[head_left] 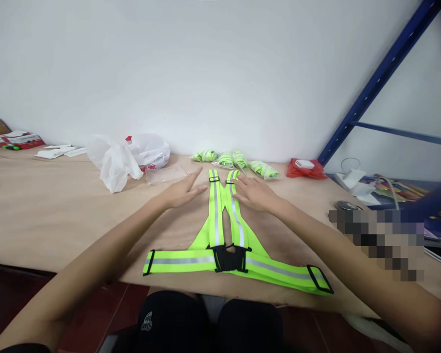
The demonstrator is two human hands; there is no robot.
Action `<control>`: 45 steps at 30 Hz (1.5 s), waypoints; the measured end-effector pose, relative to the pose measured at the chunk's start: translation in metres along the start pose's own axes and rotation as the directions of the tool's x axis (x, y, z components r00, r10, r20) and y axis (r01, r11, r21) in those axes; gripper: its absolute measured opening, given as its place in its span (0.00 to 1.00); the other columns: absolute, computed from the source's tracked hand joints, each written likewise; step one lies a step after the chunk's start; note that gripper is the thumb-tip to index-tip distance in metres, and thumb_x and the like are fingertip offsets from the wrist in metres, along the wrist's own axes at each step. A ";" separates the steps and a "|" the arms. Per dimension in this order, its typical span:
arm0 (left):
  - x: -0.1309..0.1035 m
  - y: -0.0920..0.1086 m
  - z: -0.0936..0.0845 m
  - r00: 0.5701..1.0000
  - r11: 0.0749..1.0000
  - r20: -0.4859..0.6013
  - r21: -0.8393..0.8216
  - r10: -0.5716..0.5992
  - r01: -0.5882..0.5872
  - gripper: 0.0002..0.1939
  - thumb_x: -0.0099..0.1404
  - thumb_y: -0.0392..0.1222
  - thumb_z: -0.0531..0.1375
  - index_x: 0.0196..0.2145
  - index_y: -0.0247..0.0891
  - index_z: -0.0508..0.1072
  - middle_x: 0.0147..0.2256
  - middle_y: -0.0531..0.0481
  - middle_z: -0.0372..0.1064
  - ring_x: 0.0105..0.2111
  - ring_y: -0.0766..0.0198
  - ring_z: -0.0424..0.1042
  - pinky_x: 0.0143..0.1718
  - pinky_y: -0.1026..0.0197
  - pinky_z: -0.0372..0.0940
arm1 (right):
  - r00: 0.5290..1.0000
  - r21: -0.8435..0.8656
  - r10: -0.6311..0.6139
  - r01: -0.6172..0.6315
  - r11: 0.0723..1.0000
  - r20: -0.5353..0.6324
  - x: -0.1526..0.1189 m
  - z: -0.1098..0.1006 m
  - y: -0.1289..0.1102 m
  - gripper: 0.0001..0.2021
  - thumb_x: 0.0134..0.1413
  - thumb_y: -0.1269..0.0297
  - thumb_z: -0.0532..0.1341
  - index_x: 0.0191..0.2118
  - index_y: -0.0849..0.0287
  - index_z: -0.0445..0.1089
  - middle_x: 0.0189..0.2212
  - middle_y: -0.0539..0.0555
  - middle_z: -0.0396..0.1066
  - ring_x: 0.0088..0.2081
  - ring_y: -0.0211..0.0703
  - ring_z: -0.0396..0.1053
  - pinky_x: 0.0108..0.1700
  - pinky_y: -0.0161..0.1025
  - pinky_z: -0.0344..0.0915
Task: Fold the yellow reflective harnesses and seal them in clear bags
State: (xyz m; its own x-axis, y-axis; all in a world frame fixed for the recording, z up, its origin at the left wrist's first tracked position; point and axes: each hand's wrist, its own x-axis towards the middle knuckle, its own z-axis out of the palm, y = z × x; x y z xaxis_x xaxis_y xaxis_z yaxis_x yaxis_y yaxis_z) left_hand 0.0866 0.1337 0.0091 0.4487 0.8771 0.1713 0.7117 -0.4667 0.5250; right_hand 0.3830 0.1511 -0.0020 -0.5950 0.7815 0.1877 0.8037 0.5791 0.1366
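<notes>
A neon yellow-green reflective vest (215,215) made of straps lies spread on the table, with silver stripes down its bands. Its black buckle (230,258) is at the near middle, and black slide adjusters sit on the straps. My left hand (183,190) is held just left of the top of the left shoulder strap, fingers stretched and apart from it, holding nothing. At the top of the right shoulder strap, my right hand (255,192) has its fingers extended and overlapping the strap's edge; whether they press on it I cannot tell.
Behind the vest lie several packed reflective vests (226,160) in clear bags. White plastic bags (113,164) and a clear sleeve (166,174) are at left. A red pouch (306,169) lies near the blue metal frame (375,73). The table's near edge runs above my knees.
</notes>
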 end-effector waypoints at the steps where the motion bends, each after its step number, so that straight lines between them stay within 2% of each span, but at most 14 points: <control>1: -0.016 0.002 -0.010 1.000 1.000 -0.009 -0.026 -0.016 0.016 0.44 0.71 0.67 0.47 0.73 0.41 0.39 0.72 0.40 0.42 0.67 0.44 0.56 0.66 0.44 0.51 | 0.999 0.015 -0.016 0.016 1.000 -0.028 -0.009 -0.007 0.001 0.28 0.68 0.52 0.52 0.66 0.62 0.61 0.67 0.67 0.57 0.65 0.63 0.59 0.62 0.59 0.59; 5: -0.095 0.008 -0.034 0.998 0.992 -0.029 -0.113 -0.059 0.056 0.35 0.71 0.63 0.52 0.70 0.48 0.52 0.66 0.42 0.58 0.61 0.47 0.66 0.59 0.46 0.63 | 0.990 0.134 -0.002 0.021 0.991 -0.139 -0.056 -0.036 0.005 0.27 0.67 0.52 0.53 0.66 0.59 0.60 0.68 0.63 0.57 0.67 0.59 0.58 0.64 0.58 0.59; 7: -0.135 0.010 -0.032 0.999 0.987 -0.020 -0.153 -0.050 0.046 0.30 0.70 0.61 0.54 0.64 0.46 0.62 0.64 0.43 0.62 0.61 0.49 0.65 0.58 0.50 0.65 | 0.981 0.196 0.055 -0.018 0.980 -0.185 -0.082 -0.048 -0.001 0.26 0.67 0.52 0.53 0.65 0.59 0.62 0.67 0.62 0.59 0.66 0.58 0.59 0.64 0.58 0.60; 9: -0.168 0.013 -0.024 0.999 0.986 0.011 -0.160 -0.046 0.047 0.29 0.67 0.60 0.59 0.61 0.46 0.66 0.63 0.45 0.64 0.61 0.50 0.66 0.59 0.51 0.64 | 0.963 0.245 0.093 -0.029 0.969 -0.253 -0.104 -0.058 -0.016 0.24 0.67 0.54 0.54 0.63 0.59 0.66 0.63 0.62 0.65 0.64 0.57 0.62 0.65 0.57 0.60; 12: -0.199 0.016 -0.005 0.999 0.988 -0.020 -0.153 -0.036 0.033 0.31 0.62 0.60 0.64 0.58 0.44 0.69 0.59 0.45 0.69 0.58 0.49 0.68 0.60 0.50 0.64 | 0.923 0.280 0.070 0.043 0.959 -0.379 -0.127 -0.067 -0.056 0.19 0.67 0.57 0.55 0.58 0.59 0.71 0.57 0.60 0.72 0.60 0.54 0.67 0.63 0.55 0.63; 16: -0.214 0.011 0.014 0.989 0.985 -0.141 -0.175 -0.035 0.010 0.26 0.63 0.60 0.63 0.51 0.41 0.74 0.49 0.44 0.75 0.48 0.50 0.74 0.51 0.52 0.69 | 0.902 0.248 -0.053 0.173 0.953 -0.429 -0.146 -0.062 -0.114 0.17 0.66 0.61 0.57 0.57 0.57 0.71 0.54 0.60 0.75 0.55 0.52 0.72 0.58 0.52 0.69; 19: -0.217 0.004 0.020 0.980 0.980 -0.188 -0.200 -0.061 0.023 0.24 0.63 0.58 0.64 0.51 0.41 0.75 0.46 0.44 0.76 0.45 0.51 0.75 0.48 0.53 0.71 | 0.904 0.226 -0.089 0.198 0.954 -0.419 -0.155 -0.046 -0.137 0.16 0.65 0.64 0.59 0.56 0.56 0.72 0.53 0.60 0.75 0.55 0.53 0.72 0.55 0.52 0.71; 23: -0.219 -0.001 0.021 0.972 0.963 -0.216 -0.266 -0.094 0.034 0.25 0.62 0.58 0.65 0.51 0.42 0.75 0.49 0.44 0.76 0.49 0.50 0.74 0.55 0.49 0.68 | 0.911 0.243 -0.062 0.174 0.954 -0.408 -0.162 -0.029 -0.148 0.16 0.63 0.67 0.59 0.56 0.56 0.72 0.53 0.60 0.75 0.54 0.53 0.72 0.55 0.52 0.72; 27: -0.211 0.003 0.017 0.970 0.900 -0.202 -0.434 -0.137 0.036 0.27 0.61 0.58 0.66 0.53 0.40 0.74 0.52 0.43 0.74 0.52 0.48 0.73 0.57 0.46 0.68 | 0.936 0.277 -0.049 0.153 0.948 -0.350 -0.163 -0.020 -0.155 0.16 0.63 0.66 0.59 0.56 0.57 0.73 0.55 0.60 0.74 0.56 0.53 0.71 0.57 0.53 0.70; 29: -0.200 0.010 0.012 0.960 0.874 -0.243 -0.485 -0.135 0.000 0.29 0.60 0.58 0.67 0.52 0.39 0.73 0.52 0.42 0.74 0.52 0.48 0.73 0.57 0.44 0.69 | 0.951 0.277 -0.056 0.145 0.950 -0.304 -0.162 -0.016 -0.159 0.17 0.63 0.66 0.60 0.56 0.58 0.73 0.55 0.60 0.74 0.57 0.54 0.70 0.58 0.54 0.69; 33: -0.163 0.042 0.000 0.927 0.844 -0.373 -0.511 -0.047 -0.162 0.26 0.60 0.55 0.68 0.50 0.36 0.73 0.50 0.41 0.74 0.50 0.50 0.75 0.56 0.43 0.69 | 0.968 0.260 -0.066 0.130 0.957 -0.241 -0.162 -0.011 -0.163 0.19 0.64 0.65 0.59 0.59 0.58 0.71 0.59 0.60 0.70 0.61 0.57 0.66 0.59 0.58 0.68; 37: -0.122 0.090 0.001 0.903 0.818 -0.401 -0.461 0.154 -0.345 0.21 0.61 0.49 0.68 0.48 0.37 0.75 0.49 0.43 0.74 0.49 0.54 0.74 0.56 0.49 0.69 | 0.974 0.246 -0.077 0.130 0.960 -0.214 -0.165 -0.009 -0.165 0.22 0.64 0.64 0.60 0.62 0.58 0.68 0.61 0.62 0.68 0.63 0.59 0.63 0.60 0.60 0.66; 41: -0.094 0.129 0.024 0.906 0.799 -0.314 -0.445 0.284 -0.405 0.18 0.63 0.44 0.67 0.49 0.37 0.75 0.48 0.44 0.74 0.47 0.57 0.75 0.51 0.54 0.71 | 0.973 0.247 -0.048 0.104 0.963 -0.224 -0.168 -0.009 -0.168 0.24 0.61 0.65 0.61 0.62 0.60 0.67 0.59 0.66 0.68 0.61 0.61 0.64 0.60 0.59 0.65; 45: -0.078 0.144 0.061 0.927 0.850 -0.229 -0.377 0.299 -0.367 0.14 0.63 0.42 0.66 0.46 0.37 0.76 0.45 0.46 0.76 0.44 0.58 0.75 0.48 0.57 0.69 | 0.978 0.270 -0.031 0.087 0.959 -0.207 -0.169 -0.010 -0.170 0.27 0.58 0.65 0.62 0.63 0.59 0.65 0.56 0.66 0.69 0.58 0.62 0.65 0.58 0.60 0.66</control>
State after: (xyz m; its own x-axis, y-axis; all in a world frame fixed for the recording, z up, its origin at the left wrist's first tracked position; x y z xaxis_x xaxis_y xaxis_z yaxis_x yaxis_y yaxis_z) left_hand 0.1873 -0.0093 0.0204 0.5048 0.6993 0.5062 0.2367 -0.6760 0.6979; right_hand 0.3472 -0.0816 -0.0470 -0.6061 0.6985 0.3804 0.7182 0.6862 -0.1157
